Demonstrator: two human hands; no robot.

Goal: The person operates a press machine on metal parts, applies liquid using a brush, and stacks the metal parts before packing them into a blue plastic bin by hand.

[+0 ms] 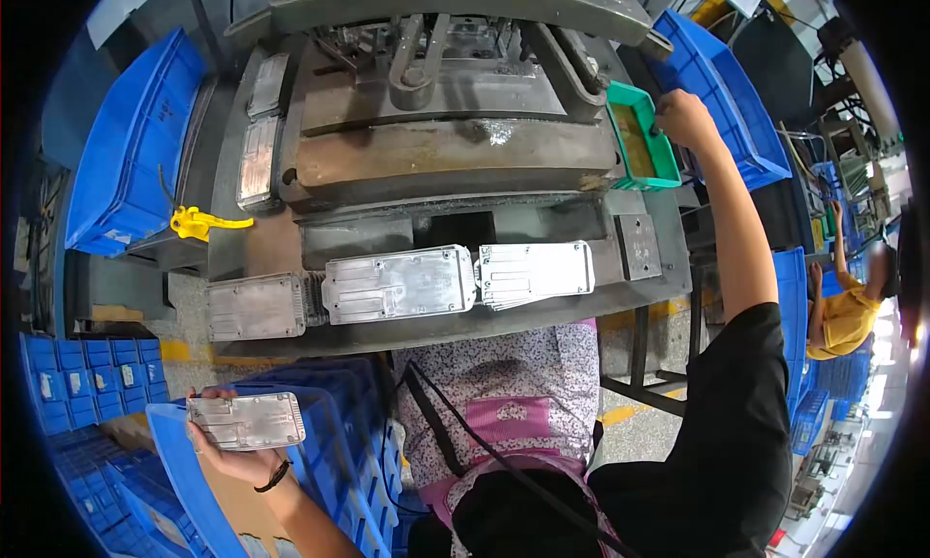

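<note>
My left hand (221,453) grips a flat silver cast-metal housing (254,420) by its left and lower edges, above a blue bin at the lower left. At the upper right, my right hand (686,122) is closed at the rim of a small green tray (661,161) with brownish liquid in it. Something small and dark shows at its fingertips, too hidden to name. Along the front of the machine table lie stacks of similar housings: a left stack (257,308), a middle stack (397,285) and a right stack (535,272).
A heavy metal press (446,156) fills the middle. More housings (260,156) lie on its left side, near a yellow air gun (205,223). Blue bins stand left (140,151) and right (722,93). A person in a yellow top (848,311) is at far right.
</note>
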